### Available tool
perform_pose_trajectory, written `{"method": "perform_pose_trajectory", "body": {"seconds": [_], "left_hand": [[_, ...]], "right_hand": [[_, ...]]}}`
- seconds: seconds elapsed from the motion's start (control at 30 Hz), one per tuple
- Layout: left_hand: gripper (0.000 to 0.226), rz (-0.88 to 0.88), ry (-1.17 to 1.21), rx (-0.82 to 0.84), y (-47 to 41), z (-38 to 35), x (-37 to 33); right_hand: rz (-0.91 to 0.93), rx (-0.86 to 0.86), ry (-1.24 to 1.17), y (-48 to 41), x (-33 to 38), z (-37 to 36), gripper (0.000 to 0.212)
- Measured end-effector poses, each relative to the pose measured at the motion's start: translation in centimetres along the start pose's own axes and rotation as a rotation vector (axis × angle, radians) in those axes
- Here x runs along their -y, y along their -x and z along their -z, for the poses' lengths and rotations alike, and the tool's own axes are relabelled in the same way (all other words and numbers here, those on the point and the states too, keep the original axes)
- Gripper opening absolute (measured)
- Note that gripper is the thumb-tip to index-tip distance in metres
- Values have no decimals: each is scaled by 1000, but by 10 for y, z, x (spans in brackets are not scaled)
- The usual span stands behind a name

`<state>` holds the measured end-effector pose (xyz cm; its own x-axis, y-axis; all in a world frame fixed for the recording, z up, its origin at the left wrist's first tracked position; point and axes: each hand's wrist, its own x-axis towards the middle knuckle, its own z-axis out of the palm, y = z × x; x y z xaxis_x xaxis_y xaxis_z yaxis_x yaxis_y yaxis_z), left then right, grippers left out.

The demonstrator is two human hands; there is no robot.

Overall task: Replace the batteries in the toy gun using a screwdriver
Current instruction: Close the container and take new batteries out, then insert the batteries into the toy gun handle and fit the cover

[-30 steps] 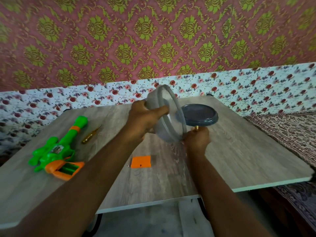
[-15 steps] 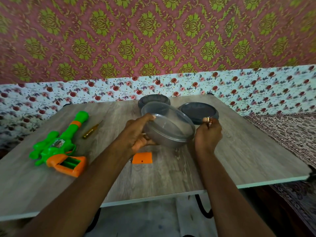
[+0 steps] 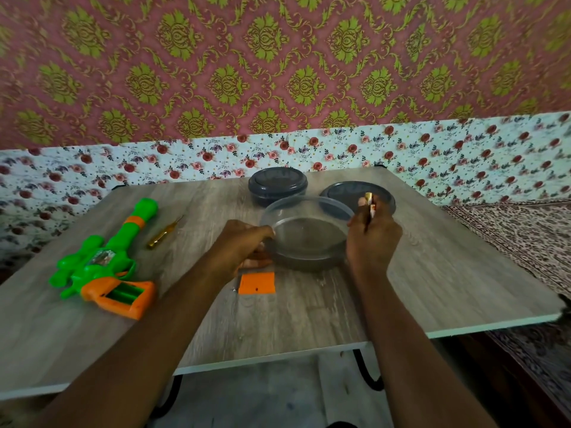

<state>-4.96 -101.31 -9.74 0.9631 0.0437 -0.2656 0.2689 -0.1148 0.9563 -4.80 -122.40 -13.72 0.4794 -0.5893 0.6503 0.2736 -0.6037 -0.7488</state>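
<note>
Holding what look like two small batteries [image 3: 369, 205] upright in a pinch, the right hand [image 3: 372, 242] sits at the right rim of the clear tub [image 3: 309, 239]; motion blur makes the count uncertain. The left hand [image 3: 244, 247] grasps the tub's left side with the thumb at the rim, and the tub rests on the table [image 3: 432, 288].

The toy gun [image 3: 105, 261] lies well to the left of the tub, untouched. Its battery bay [image 3: 125, 293] in the orange grip is open and appears empty. The orange cover [image 3: 257, 282] lies loose just in front of the tub, on the person's side. The screwdriver [image 3: 163, 233] lies to the tub's left, between it and the gun's barrel. Behind the tub stands a lidded dark tub [image 3: 278, 185], and behind it to the right lies a loose dark lid [image 3: 343, 193].

Judged from this, the opening half is done: the cover is off and the bay is bare, with cells in hand. What remains is seating them in the bay, refitting the cover and driving its screw, which is too small to make out.
</note>
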Motion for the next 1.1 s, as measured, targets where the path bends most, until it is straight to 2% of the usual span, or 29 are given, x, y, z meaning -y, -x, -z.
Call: {"method": "perform_pose_trajectory", "body": {"seconds": [0.13, 0.33, 0.43, 0.57, 0.67, 0.77, 0.87, 0.93, 1.1], "left_hand": [[20, -25, 2, -11, -8, 1, 5], [39, -86, -50, -72, -5, 3, 12], [29, -257, -174, -186, 2, 10, 20], [3, -519, -306, -284, 10, 37, 30], [15, -725, -467, -346, 17, 62, 36], [17, -828, -547, -390, 26, 86, 39], [19, -865, -584, -444, 31, 114, 46], [23, -846, -586, -525, 33, 135, 53], [30, -556, -506, -768, 44, 186, 75]], "right_hand": [[95, 36, -50, 2, 3, 3, 30], [183, 39, -189, 3, 10, 9, 45], [232, 86, -199, 3, 16, 11, 53], [285, 292, -180, 21, 36, 2, 34], [318, 467, -135, 48, 60, -7, 35], [435, 572, -130, 73, 79, -20, 38], [413, 741, -96, 95, 93, -34, 43], [408, 822, -95, 107, 105, -41, 36], [431, 973, -142, 136, 134, -57, 24]]}}
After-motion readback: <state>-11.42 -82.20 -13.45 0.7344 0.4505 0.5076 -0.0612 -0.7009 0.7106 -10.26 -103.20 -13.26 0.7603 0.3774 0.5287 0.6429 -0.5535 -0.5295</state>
